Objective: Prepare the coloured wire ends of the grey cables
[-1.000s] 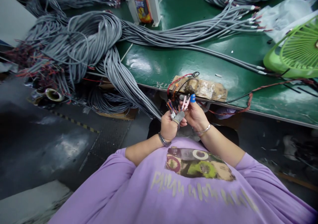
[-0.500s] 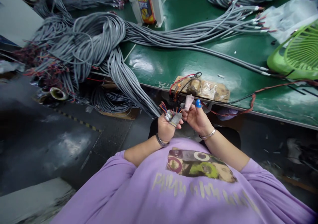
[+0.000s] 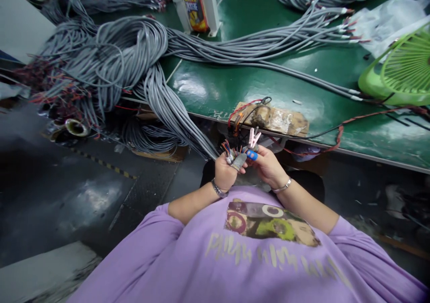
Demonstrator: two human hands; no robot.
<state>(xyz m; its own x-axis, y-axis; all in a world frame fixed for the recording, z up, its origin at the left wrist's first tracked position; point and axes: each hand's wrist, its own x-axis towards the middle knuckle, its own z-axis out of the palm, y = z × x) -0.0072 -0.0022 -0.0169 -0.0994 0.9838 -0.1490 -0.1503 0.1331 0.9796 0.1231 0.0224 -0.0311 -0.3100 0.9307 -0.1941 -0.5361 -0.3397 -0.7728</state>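
My left hand (image 3: 225, 173) is closed around the ends of several grey cables (image 3: 193, 130), its thumb in a grey cover. Thin coloured wires (image 3: 227, 149) fan out above those fingers. Touching close by on the right is my right hand (image 3: 268, 166), a blue finger cover (image 3: 251, 154) on its thumb. That thumb presses down in a pinch at the wire ends; the exact wires between its fingers are too small to tell apart. Just above the right fingertips stands a pink clip (image 3: 254, 138), in front of a wooden block (image 3: 285, 121) on the bench edge.
The green bench (image 3: 208, 85) carries long grey cable bundles (image 3: 228, 52). A big cable heap (image 3: 131, 47) hangs over its left end. At right are a green fan (image 3: 399, 72), a plastic bag (image 3: 386, 23) and a red-wrapped cord (image 3: 340, 135).
My right thumb has come down from pointing up and now presses at the wires. My right hand has closed in on the left, which stays nearly still. The pink clip shows more clearly.
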